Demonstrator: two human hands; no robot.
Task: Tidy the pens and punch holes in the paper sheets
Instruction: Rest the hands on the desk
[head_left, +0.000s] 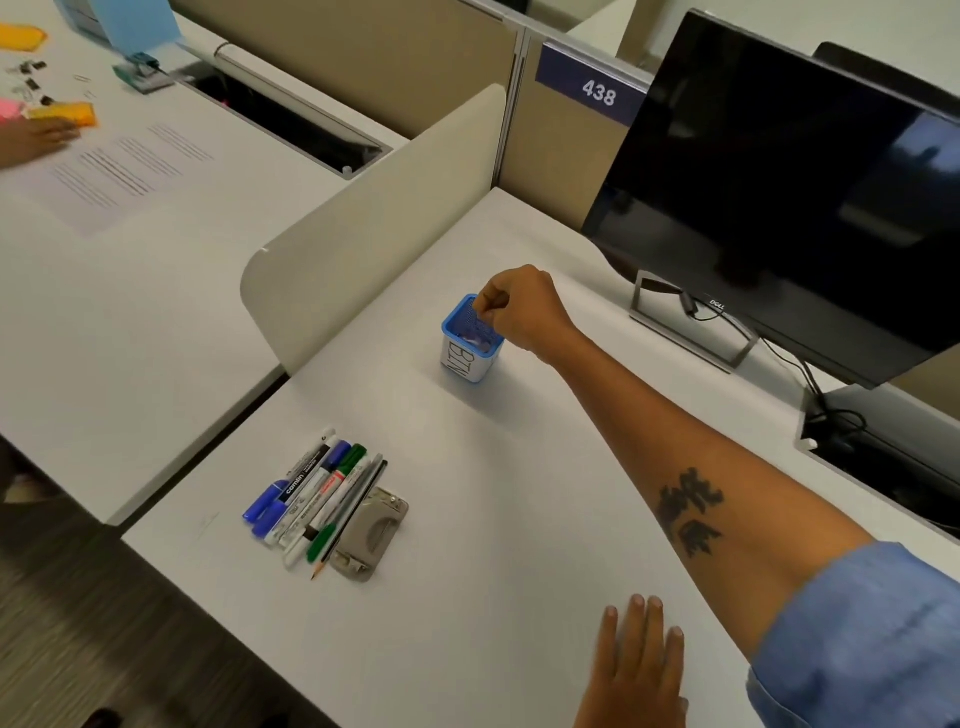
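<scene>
Over the blue bin's (471, 340) rim, right hand (524, 309) pinches closed.

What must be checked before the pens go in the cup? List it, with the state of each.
1. Cup upright on the desk: ok.
2. Cup mouth free: not ok, the right hand is pinching at its rim.
3. Cup empty enough for pens: cannot tell, the inside is dim.
4. Pens gathered in one bundle, within reach: ok.
5. Left hand free to pick up: ok, it rests flat and open on the desk.
6. Hole punch clear of the pens: not ok, it lies against the bundle.
</scene>
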